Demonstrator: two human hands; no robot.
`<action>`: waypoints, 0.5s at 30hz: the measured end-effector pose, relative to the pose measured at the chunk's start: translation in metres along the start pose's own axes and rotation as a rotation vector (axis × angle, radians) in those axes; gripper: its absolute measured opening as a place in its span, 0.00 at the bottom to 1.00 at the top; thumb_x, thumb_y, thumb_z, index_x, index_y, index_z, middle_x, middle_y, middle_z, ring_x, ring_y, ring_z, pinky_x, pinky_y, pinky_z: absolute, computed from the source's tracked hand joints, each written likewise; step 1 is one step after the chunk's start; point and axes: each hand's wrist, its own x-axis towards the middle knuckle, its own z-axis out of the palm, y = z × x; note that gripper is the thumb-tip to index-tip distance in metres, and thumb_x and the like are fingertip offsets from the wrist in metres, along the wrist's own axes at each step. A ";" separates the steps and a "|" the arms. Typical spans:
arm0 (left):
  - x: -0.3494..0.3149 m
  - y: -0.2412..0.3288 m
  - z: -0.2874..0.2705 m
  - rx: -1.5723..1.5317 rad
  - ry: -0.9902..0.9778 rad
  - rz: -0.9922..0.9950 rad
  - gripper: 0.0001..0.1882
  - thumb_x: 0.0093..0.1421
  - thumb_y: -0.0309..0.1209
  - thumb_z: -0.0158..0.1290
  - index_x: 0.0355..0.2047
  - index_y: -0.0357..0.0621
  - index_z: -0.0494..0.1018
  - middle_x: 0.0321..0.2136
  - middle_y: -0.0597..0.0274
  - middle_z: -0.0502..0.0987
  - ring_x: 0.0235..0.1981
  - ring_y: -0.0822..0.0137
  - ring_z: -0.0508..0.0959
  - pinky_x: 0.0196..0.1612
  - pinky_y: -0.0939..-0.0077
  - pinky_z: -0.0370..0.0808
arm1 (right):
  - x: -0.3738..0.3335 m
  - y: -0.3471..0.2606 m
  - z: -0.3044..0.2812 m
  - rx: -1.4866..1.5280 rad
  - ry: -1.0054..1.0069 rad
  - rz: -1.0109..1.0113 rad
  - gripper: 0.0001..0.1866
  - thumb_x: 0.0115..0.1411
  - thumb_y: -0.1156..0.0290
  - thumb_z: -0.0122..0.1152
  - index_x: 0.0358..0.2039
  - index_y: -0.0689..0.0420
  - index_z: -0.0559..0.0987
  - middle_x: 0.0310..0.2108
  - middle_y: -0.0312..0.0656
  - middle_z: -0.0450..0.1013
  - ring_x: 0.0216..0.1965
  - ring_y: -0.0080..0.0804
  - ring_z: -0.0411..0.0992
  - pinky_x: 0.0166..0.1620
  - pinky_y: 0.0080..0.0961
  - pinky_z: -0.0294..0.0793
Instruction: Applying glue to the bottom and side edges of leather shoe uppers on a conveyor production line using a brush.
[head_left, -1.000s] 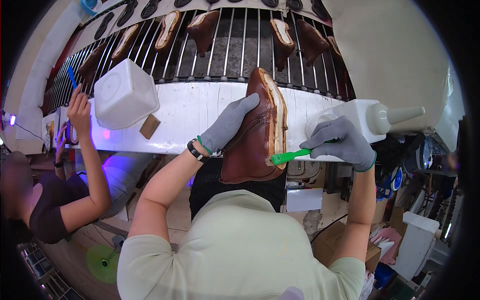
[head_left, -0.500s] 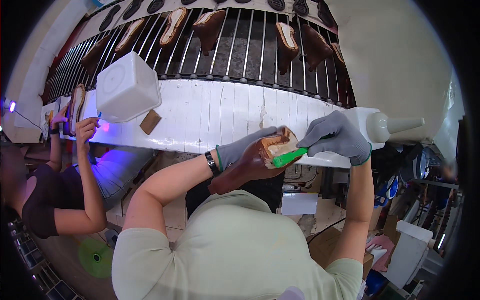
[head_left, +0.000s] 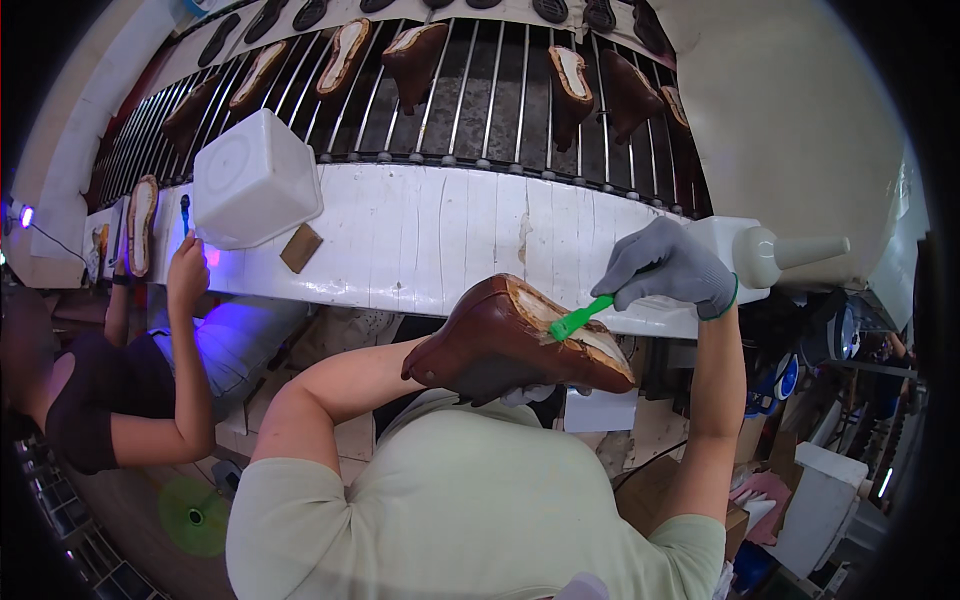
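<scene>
A brown leather boot upper (head_left: 462, 335) lies sole side up and tilted in front of my chest, its pale bottom ringed by a rough tan edge. My left hand (head_left: 528, 394), in a grey glove, grips it from underneath; most of that hand is hidden behind the boot. In my gloved right hand (head_left: 668, 268) the fingers pinch the handle of a green brush (head_left: 580, 317). The head of this brush touches the boot's bottom near its middle. A white bottle (head_left: 757, 252) with a long nozzle lies on its side just beyond my right wrist.
Ahead is a white bench (head_left: 430, 225) holding an upturned white plastic tub (head_left: 255, 180) and a small brown block (head_left: 300, 247). Behind it runs a roller conveyor (head_left: 470, 90) with several boot uppers and black soles. At left, a co-worker (head_left: 130, 380) holds a blue-handled brush beside another boot.
The boot has been turned and shifted, its bottom now facing the right hand. My left hand has gone beneath it. The brush has moved slightly inward on the bottom, its handle more visible.
</scene>
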 end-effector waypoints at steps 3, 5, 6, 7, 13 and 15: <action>-0.002 0.010 0.007 0.196 0.080 0.068 0.18 0.56 0.39 0.63 0.43 0.44 0.77 0.29 0.64 0.78 0.26 0.82 0.74 0.25 0.85 0.70 | -0.005 0.000 0.004 -0.008 0.018 0.003 0.13 0.44 0.81 0.72 0.34 0.62 0.84 0.26 0.41 0.79 0.28 0.26 0.75 0.35 0.22 0.73; -0.004 0.019 0.013 0.329 0.130 0.113 0.19 0.55 0.39 0.64 0.43 0.44 0.77 0.30 0.63 0.79 0.27 0.83 0.75 0.27 0.85 0.71 | -0.007 -0.002 0.008 -0.026 0.060 -0.023 0.13 0.45 0.80 0.71 0.34 0.62 0.84 0.27 0.41 0.79 0.27 0.26 0.75 0.34 0.22 0.73; -0.005 0.023 0.015 0.395 0.153 0.134 0.19 0.55 0.39 0.64 0.43 0.44 0.77 0.30 0.63 0.79 0.27 0.83 0.75 0.27 0.85 0.71 | -0.007 -0.004 0.011 -0.061 0.103 -0.052 0.13 0.45 0.80 0.71 0.35 0.62 0.84 0.27 0.41 0.79 0.27 0.26 0.75 0.34 0.22 0.73; -0.009 0.036 0.017 0.274 0.148 -0.057 0.20 0.54 0.39 0.65 0.44 0.43 0.77 0.33 0.62 0.80 0.33 0.78 0.78 0.38 0.83 0.75 | -0.007 -0.006 0.014 -0.095 0.147 -0.081 0.13 0.46 0.79 0.71 0.35 0.62 0.84 0.27 0.41 0.79 0.27 0.26 0.75 0.34 0.22 0.73; 0.033 -0.028 -0.033 0.313 0.097 0.409 0.23 0.62 0.31 0.56 0.56 0.38 0.66 0.50 0.59 0.74 0.48 0.74 0.75 0.55 0.79 0.71 | -0.014 -0.030 0.022 -0.232 0.278 -0.034 0.12 0.48 0.78 0.70 0.36 0.58 0.85 0.26 0.40 0.79 0.26 0.26 0.74 0.34 0.22 0.73; 0.044 -0.024 -0.046 0.419 0.117 0.245 0.24 0.67 0.30 0.49 0.62 0.39 0.60 0.56 0.57 0.71 0.55 0.70 0.72 0.62 0.75 0.66 | -0.016 -0.038 0.024 -0.281 0.319 -0.013 0.11 0.49 0.77 0.69 0.36 0.58 0.85 0.26 0.40 0.79 0.26 0.25 0.74 0.33 0.22 0.73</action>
